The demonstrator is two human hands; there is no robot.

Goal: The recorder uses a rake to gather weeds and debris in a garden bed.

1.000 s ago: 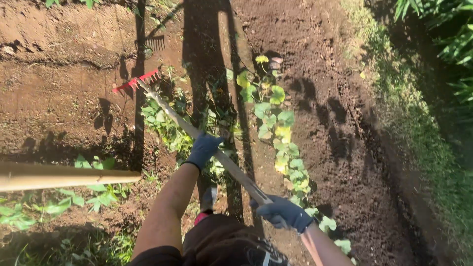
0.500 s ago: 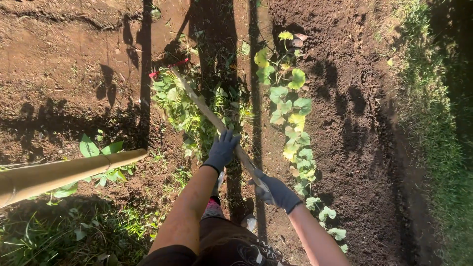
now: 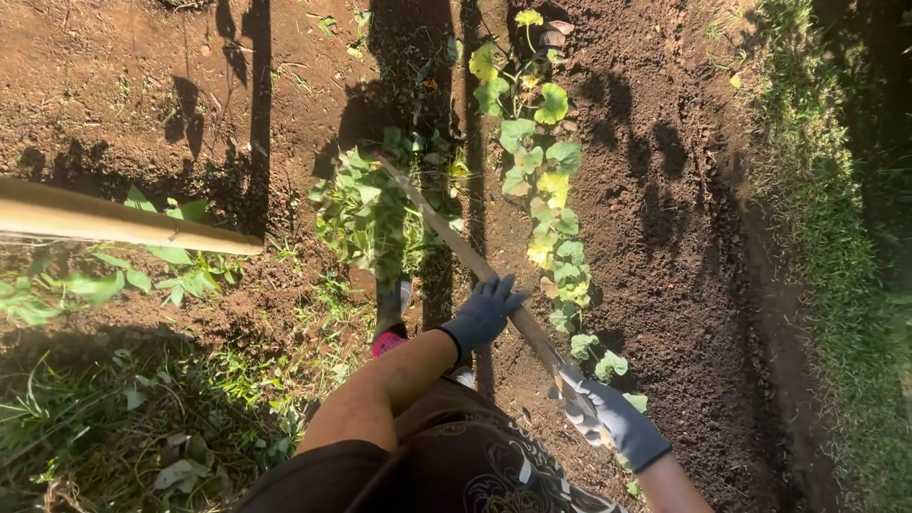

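Observation:
Both my hands wear dark grey gloves and grip a long wooden rake handle (image 3: pixel 446 234) that slants from lower right up to the left. My left hand (image 3: pixel 483 313) holds it at mid-length. My right hand (image 3: pixel 609 421) holds its near end. The rake's head is buried under a heap of pulled green leafy weeds (image 3: pixel 366 209) and cannot be seen. My foot in a dark shoe (image 3: pixel 391 313) stands just below the heap.
A row of small round-leaved vine plants (image 3: pixel 543 180) runs down the brown soil right of the handle. A thick bamboo pole (image 3: pixel 114 222) juts in from the left. Grass borders the right edge (image 3: pixel 826 237) and lower left (image 3: pixel 104 418).
The red rake head has been dragged toward me from bare soil into the weeds, gathering them into a heap. Both hands have drawn back toward my body.

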